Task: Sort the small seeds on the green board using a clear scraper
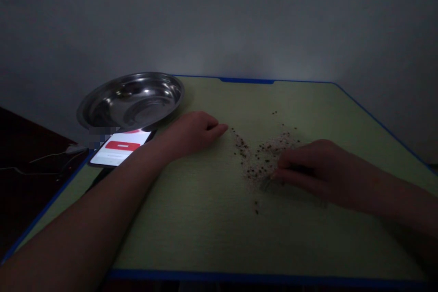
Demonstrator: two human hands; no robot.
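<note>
Small pale grains [253, 171] mixed with dark, bean-like pieces [241, 148] lie in a loose, roughly V-shaped patch on the pale green table [191, 232]. At the right side of the patch, my right hand [311, 169] is closed in a pinch, its fingertips down among the grains. What is between those fingertips is too small and dim to make out. My left hand [196, 132] is closed just left of the patch, fingers curled and thumb side toward the grains. Its palm is hidden, so anything inside cannot be seen.
A shiny steel basin [150, 112] stands at the table's back left. Below it lies a phone [119, 148] with a lit screen, partly behind my left forearm. A few stray dark pieces [256, 207] sit apart from the patch. A grey wall [239, 18] rises behind the table.
</note>
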